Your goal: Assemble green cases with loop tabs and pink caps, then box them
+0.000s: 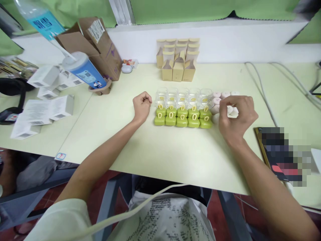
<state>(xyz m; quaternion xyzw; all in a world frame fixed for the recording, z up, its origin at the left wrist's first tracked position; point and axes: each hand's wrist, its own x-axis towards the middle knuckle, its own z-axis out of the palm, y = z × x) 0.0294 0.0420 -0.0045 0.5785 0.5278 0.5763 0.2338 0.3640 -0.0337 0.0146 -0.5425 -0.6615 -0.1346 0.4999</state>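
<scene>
My left hand (142, 106) is curled into a loose fist on the table, just left of the green containers; nothing shows in it. Several small glossy green containers (182, 120) with pale yellow loops on top stand in two rows. Right behind them are clear plastic cups (182, 97) with a yellow mark inside each. At the right end of these rows, my right hand (239, 115) is above a group of small pale pink and white rounded pieces (216, 101), covering part of them. Its thumb and index finger curl together; whether something is between the fingertips is hidden.
Open tan cardboard boxes (178, 70) stand by the wall. White boxes (50, 112), a blue cup (86, 72), a bottle (43, 23), a brown carton (100, 50) and headphones (21, 97) are at left. A phone (278, 150) and cables (260, 83) lie at right.
</scene>
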